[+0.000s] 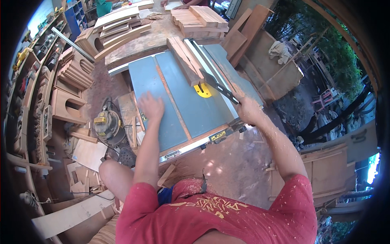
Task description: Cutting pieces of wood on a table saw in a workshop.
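My right hand [248,109] is closed round the end of a black push stick [219,86]. The stick's far end meets the near end of a thick wooden board [183,61] on the blue-grey top of a table saw [195,116]. That board lies lengthwise along the pale metal fence [216,75]. A yellow insert plate [203,92] shows just in front of the board; no blade can be seen. My left hand [151,106] is at the left edge of the saw top, fingers spread and slightly blurred, with nothing in it.
Behind the saw, a worktable [154,30] bears stacked boards [199,20], with another person's hands beyond. Left of the saw stand a yellow-and-black shop vacuum [109,125] and arched wooden panels [68,105]. Offcuts [83,177] lie on the floor by my left leg.
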`<state>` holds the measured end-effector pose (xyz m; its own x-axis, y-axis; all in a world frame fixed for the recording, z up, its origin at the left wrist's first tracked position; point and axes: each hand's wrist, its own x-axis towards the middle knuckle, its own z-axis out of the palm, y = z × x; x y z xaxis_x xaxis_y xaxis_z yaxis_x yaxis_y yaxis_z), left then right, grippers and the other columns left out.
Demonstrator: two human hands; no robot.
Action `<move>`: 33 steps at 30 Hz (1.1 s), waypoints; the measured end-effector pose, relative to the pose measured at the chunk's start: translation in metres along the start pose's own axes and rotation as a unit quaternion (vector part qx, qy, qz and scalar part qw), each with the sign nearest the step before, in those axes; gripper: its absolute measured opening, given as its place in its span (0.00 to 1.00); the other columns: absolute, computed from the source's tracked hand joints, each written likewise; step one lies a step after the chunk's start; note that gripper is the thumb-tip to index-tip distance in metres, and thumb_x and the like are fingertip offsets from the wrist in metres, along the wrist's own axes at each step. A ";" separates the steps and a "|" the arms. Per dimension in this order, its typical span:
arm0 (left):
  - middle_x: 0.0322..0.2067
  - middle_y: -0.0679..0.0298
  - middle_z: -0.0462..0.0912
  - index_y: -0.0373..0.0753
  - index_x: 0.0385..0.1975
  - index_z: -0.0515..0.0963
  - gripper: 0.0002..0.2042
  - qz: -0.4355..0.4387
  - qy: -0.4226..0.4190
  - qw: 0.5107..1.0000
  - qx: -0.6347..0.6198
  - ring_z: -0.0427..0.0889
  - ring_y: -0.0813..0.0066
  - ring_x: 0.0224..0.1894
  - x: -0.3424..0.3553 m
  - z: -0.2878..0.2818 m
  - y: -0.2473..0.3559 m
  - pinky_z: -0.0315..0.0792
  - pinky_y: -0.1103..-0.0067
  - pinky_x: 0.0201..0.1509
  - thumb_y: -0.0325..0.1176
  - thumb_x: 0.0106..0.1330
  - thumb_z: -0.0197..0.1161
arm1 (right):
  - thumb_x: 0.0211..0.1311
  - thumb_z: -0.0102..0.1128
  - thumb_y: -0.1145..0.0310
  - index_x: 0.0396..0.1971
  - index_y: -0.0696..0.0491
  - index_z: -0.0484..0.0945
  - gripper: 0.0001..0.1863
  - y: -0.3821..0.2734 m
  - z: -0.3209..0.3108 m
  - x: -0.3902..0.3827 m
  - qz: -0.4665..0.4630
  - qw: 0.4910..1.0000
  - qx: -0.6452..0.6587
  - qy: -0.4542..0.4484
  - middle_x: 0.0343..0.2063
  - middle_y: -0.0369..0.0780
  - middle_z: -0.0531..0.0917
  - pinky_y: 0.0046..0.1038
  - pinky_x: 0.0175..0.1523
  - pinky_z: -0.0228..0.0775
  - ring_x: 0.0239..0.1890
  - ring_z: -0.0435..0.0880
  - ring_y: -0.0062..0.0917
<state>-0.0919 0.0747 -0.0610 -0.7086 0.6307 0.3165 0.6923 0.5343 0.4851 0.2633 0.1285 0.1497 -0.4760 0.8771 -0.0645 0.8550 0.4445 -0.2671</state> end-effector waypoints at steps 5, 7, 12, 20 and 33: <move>0.67 0.40 0.66 0.32 0.68 0.64 0.34 -0.105 0.015 0.993 -0.059 0.64 0.37 0.69 -0.045 -0.036 -0.045 0.55 0.52 0.75 0.46 0.68 0.63 | 0.60 0.50 0.74 0.64 0.46 0.76 0.30 -0.018 0.000 0.067 -0.013 0.998 -0.053 0.002 0.44 0.60 0.84 0.49 0.54 0.76 0.47 0.85 0.55; 0.66 0.40 0.67 0.32 0.69 0.62 0.34 -0.152 0.005 0.984 -0.097 0.65 0.37 0.68 -0.049 -0.047 -0.053 0.58 0.53 0.74 0.45 0.68 0.63 | 0.59 0.51 0.73 0.64 0.46 0.76 0.30 -0.036 -0.009 0.106 -0.035 0.998 -0.060 -0.004 0.43 0.59 0.84 0.49 0.53 0.76 0.46 0.85 0.54; 0.64 0.39 0.67 0.32 0.69 0.61 0.31 -0.135 -0.069 0.980 -0.128 0.67 0.39 0.67 -0.053 -0.063 -0.039 0.62 0.56 0.71 0.38 0.70 0.61 | 0.58 0.53 0.73 0.60 0.46 0.80 0.27 -0.086 -0.020 0.234 -0.027 0.987 -0.144 -0.065 0.41 0.54 0.87 0.45 0.48 0.82 0.43 0.89 0.46; 0.64 0.40 0.66 0.33 0.69 0.61 0.29 -0.087 0.009 0.992 -0.087 0.67 0.38 0.65 -0.058 -0.044 -0.067 0.65 0.51 0.66 0.35 0.71 0.59 | 0.63 0.60 0.70 0.41 0.52 0.89 0.12 -0.207 -0.077 0.224 -0.182 0.891 -0.416 0.032 0.40 0.45 0.90 0.41 0.44 0.84 0.45 0.90 0.38; 0.69 0.36 0.58 0.29 0.69 0.62 0.29 -0.041 0.022 0.990 -0.135 0.57 0.36 0.72 -0.057 -0.049 -0.045 0.52 0.51 0.76 0.30 0.69 0.60 | 0.60 0.63 0.71 0.41 0.50 0.89 0.11 -0.233 -0.056 0.252 -0.300 0.770 -0.563 0.017 0.39 0.42 0.90 0.38 0.44 0.84 0.44 0.91 0.35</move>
<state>-0.0896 -0.0127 -0.0608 -0.7708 0.5623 0.2995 0.5742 0.4096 0.7088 -0.0444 0.2556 0.2500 -0.8658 0.4476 -0.2239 0.1286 0.6313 0.7648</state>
